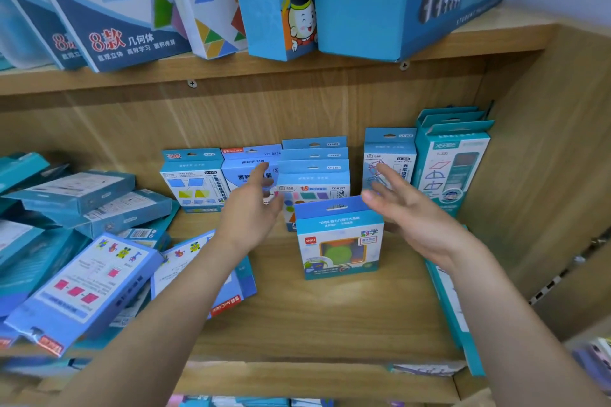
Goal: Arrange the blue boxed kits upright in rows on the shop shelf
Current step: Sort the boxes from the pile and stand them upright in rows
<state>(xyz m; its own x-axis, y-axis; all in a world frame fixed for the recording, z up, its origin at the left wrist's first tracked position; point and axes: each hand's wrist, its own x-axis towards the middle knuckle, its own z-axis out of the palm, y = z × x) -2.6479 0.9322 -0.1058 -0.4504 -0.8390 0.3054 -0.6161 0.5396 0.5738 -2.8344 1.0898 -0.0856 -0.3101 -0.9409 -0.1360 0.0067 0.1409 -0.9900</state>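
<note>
Two hands over the shelf [330, 314], both open w/ fingers spread, holding nothing. L hand [251, 208] hangs in front of the back row [195, 182], just left of the front kit [340, 241]. R hand [406, 211] is just right of that kit, fingertips near its top R corner; can't tell if touching.

Front kit stands upright, alone, mid-shelf, ahead of the back row, window side facing cam. Back row runs along the rear wall, all upright. L to R: one kit w/ coloured shapes, one partly hidden by L hand, a trio [314, 172] set one behind another, one behind R hand's fingers, then tall kits [453, 158] in the R corner, several deep.

Left side: pile [82, 241] of blue kits lying flat & crooked, overlapping, some upside down. Flat box [453, 311] lies along the R wall, below R forearm.

Upper shelf [264, 73] carries big boxes [363, 3], leaning.
</note>
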